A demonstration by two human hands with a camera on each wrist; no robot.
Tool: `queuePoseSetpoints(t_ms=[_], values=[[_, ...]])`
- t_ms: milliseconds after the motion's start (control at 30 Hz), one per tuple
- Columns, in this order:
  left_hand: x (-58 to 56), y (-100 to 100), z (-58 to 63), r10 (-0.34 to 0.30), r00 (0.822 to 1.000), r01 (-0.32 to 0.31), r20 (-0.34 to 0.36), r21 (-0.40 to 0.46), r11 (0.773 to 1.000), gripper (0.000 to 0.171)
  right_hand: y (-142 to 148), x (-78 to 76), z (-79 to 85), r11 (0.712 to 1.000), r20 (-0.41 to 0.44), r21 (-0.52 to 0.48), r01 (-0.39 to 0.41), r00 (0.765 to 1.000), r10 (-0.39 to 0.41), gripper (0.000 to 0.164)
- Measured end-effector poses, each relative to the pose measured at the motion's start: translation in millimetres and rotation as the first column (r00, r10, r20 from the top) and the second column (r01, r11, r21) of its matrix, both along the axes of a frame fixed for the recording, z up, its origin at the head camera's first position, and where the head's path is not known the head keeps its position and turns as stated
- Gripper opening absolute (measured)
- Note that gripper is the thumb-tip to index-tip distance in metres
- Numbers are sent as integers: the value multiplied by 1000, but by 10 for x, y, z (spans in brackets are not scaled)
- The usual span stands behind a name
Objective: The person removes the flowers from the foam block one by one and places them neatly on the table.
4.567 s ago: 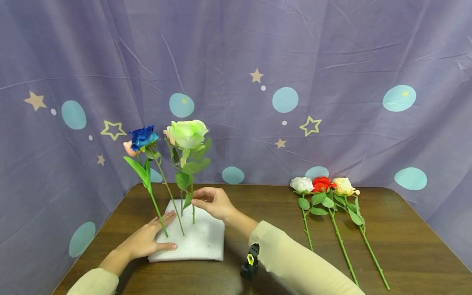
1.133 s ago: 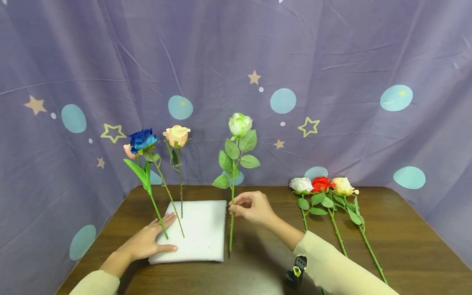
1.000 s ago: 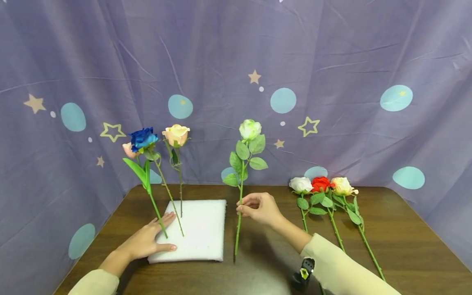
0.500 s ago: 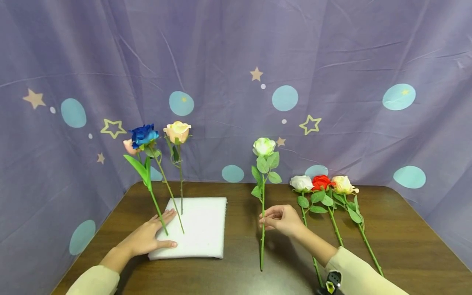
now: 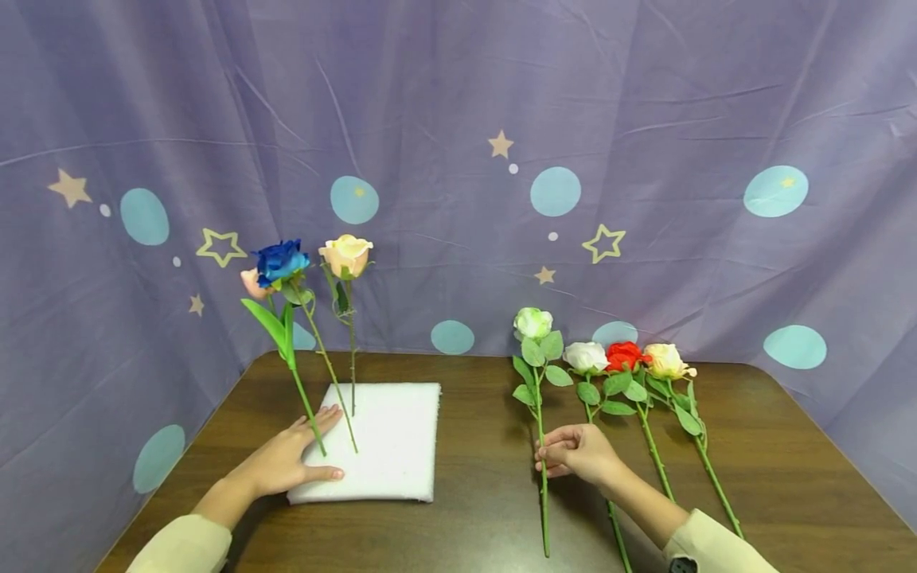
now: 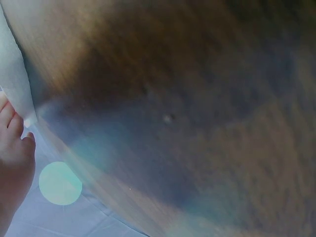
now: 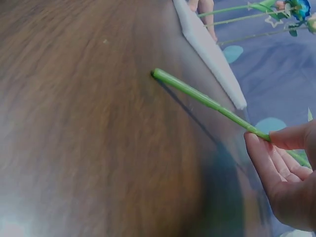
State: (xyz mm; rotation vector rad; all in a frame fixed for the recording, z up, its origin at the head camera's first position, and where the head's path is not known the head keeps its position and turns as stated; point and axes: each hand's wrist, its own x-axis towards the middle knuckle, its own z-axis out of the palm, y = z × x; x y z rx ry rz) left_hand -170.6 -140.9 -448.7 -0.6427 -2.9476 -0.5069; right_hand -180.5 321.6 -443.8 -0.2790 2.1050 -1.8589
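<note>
A: Left end?
B: Pink tulip (image 5: pixel 254 284), partly behind the blue rose (image 5: pixel 282 263). Both stems stand tilted in the white foam block (image 5: pixel 394 446). Left hand (image 5: pixel 282 461) rests on the block's left side, fingers spread flat, grasping nothing.
A: Anything else in the block?
B: Peach rose (image 5: pixel 347 255), near upright, toward the back. 3 stems total.
A: Middle?
B: Green-white rose (image 5: pixel 532 323), well right of the block, above the counter (image 5: pixel 480 446), bloom toward the curtain (image 5: pixel 430 119). Right hand (image 5: pixel 583 455) pinches its stem between thumb and fingers. Can't tell if the cut end touches down.
A: Far right?
B: 3 lying on the counter, blooms side by side: white rose (image 5: pixel 587 358), red rose (image 5: pixel 626 356), cream-yellow rose (image 5: pixel 666 361). White's stem passes partly behind the right hand.
</note>
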Motion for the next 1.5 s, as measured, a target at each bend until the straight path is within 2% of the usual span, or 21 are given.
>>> queuePoseSetpoints(t_ms=[233,467,567,700,833,1067,1267,1500], values=[[-3,-7,-16,-1,1000,1,0,-10,1000,96,157,87,-59,997,69,56,48,996,-52,20],[7,-8,22,-2,1000,2,-18,-15,1000,94,278,202,-70,982,116,167,88,987,-108,17],[18,-8,36,-3,1000,3,-31,-16,1000,94,293,241,-74,979,121,183,90,986,-114,17],[29,-6,39,-5,999,4,-40,-17,1000,93,286,240,-72,976,114,163,144,980,-163,21],[33,-9,28,0,1000,0,-15,-3,1000,94,275,202,-56,965,105,157,208,969,-225,28],[31,-10,1,5,1000,-5,-1,2,1000,95,271,183,-26,959,93,160,235,963,-252,31],[27,-5,5,4,1000,-4,2,-1,1000,96,288,147,38,933,69,195,301,945,-320,29],[-10,0,5,-3,1000,3,-3,-4,1000,96,270,61,195,942,-6,194,273,961,-277,35]])
